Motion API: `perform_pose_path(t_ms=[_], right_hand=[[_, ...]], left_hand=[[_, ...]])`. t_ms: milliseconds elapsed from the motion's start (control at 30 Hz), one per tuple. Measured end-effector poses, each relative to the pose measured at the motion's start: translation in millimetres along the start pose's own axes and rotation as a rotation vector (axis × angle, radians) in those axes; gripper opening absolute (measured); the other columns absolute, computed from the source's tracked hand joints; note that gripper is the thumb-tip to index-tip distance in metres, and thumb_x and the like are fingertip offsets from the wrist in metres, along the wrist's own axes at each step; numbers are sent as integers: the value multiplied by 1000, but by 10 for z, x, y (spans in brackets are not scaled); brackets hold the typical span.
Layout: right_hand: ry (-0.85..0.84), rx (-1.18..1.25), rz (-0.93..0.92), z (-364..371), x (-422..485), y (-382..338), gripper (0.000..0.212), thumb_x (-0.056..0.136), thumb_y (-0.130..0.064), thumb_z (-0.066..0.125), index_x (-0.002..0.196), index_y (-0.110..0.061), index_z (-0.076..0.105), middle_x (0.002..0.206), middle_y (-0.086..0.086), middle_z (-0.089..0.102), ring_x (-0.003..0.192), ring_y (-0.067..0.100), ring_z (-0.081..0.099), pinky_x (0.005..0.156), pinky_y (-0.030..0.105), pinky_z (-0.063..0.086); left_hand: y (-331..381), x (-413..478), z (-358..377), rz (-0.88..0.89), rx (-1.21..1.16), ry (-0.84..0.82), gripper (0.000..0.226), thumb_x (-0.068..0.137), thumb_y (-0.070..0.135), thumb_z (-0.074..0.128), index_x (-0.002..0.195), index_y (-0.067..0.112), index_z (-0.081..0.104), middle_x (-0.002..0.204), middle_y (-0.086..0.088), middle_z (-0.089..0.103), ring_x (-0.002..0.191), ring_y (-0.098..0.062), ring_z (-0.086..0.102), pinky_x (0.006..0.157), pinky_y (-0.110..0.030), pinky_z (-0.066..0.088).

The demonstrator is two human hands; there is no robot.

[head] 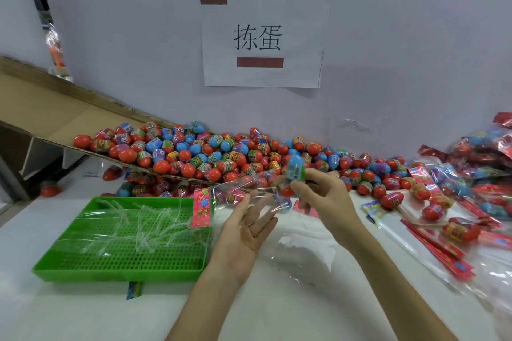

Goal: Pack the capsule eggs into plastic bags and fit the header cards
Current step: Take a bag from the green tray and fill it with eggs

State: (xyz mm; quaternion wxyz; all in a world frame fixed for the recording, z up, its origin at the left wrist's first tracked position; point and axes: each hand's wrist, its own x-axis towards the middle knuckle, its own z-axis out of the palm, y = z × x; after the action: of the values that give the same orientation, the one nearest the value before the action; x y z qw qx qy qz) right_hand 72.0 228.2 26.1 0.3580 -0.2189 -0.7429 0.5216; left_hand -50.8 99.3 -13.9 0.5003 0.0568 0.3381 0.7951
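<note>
A big heap of red, blue and labelled capsule eggs lies along the wall. My right hand grips two eggs: a blue-topped one and a red one below it, at the mouth of a clear plastic bag. The bag lies across my left hand, whose palm faces up with straight fingers under the film. A pink flowered header card sits at the bag's left end. One egg shows inside the bag.
A green perforated tray with clear plastic strips sits at the left. A cardboard ramp slopes down into the egg heap. Filled bags and loose red header cards are piled at the right. Empty clear bags lie on the white table.
</note>
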Motion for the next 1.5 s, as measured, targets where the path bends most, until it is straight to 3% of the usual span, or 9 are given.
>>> perform_pose_path(t_ms=[100, 367, 600, 867, 1033, 1133, 1267, 1400, 1500], right_hand=[[12, -111, -56, 96, -76, 135, 18, 93, -17, 72, 110, -19, 75, 102, -3, 70, 63, 10, 57, 54, 21, 48], [163, -189, -98, 75, -109, 267, 20, 89, -32, 76, 102, -45, 68, 104, -13, 68, 65, 24, 58, 63, 45, 56], [232, -253, -146, 93, -142, 254, 13, 85, -33, 78, 94, -28, 70, 95, -7, 64, 66, 3, 52, 58, 14, 42], [164, -402, -201, 112, -165, 246, 33, 86, -37, 75, 110, -14, 75, 107, -7, 58, 77, 6, 55, 65, 16, 47], [197, -429, -221, 16, -142, 255, 29, 87, -34, 78, 111, -18, 72, 109, -17, 52, 83, 11, 57, 67, 21, 51], [167, -513, -243, -67, -130, 277, 34, 85, -29, 82, 116, -21, 72, 110, -16, 50, 66, 11, 54, 62, 19, 51], [122, -632, -292, -114, -136, 287, 35, 82, -23, 85, 116, -21, 73, 115, -10, 50, 74, -5, 52, 66, 10, 48], [45, -677, -304, -83, -155, 279, 39, 81, -18, 84, 117, -27, 71, 120, -14, 48, 84, 6, 57, 69, 26, 56], [27, -646, -313, -63, -157, 286, 40, 82, -20, 83, 118, -30, 70, 120, -14, 48, 83, 5, 58, 68, 22, 55]], left_hand=[[1, -14, -6, -8, 9, -19, 55, 84, 32, 69, 136, 14, 63, 123, -12, 75, 104, -28, 76, 82, -36, 65], [-26, -28, 32, -71, 48, -47, 47, 83, 31, 70, 126, 13, 68, 125, -16, 74, 111, -33, 74, 86, -40, 64], [-68, -32, 34, -115, 126, -87, 55, 85, 33, 71, 135, 13, 64, 128, -15, 72, 114, -33, 72, 90, -39, 62], [-67, 4, -10, -133, 111, -85, 43, 86, 27, 73, 124, 8, 69, 127, -18, 72, 113, -33, 73, 86, -38, 64], [-44, 21, -32, -128, -16, -51, 19, 81, 22, 73, 90, 8, 83, 110, -15, 78, 97, -31, 78, 76, -40, 65], [-14, 13, -29, -100, -34, -23, 24, 80, 21, 74, 98, 5, 78, 109, -15, 77, 96, -32, 78, 80, -43, 65], [0, -7, -6, -75, -8, -1, 28, 80, 22, 74, 102, 6, 74, 109, -14, 77, 103, -33, 76, 88, -43, 63], [-3, -10, 1, -74, 3, -4, 28, 81, 23, 72, 104, 7, 71, 97, -11, 78, 101, -31, 77, 80, -40, 65], [0, -11, 2, -87, -11, 11, 30, 80, 23, 73, 104, 5, 69, 105, -15, 77, 103, -34, 76, 75, -40, 66]])
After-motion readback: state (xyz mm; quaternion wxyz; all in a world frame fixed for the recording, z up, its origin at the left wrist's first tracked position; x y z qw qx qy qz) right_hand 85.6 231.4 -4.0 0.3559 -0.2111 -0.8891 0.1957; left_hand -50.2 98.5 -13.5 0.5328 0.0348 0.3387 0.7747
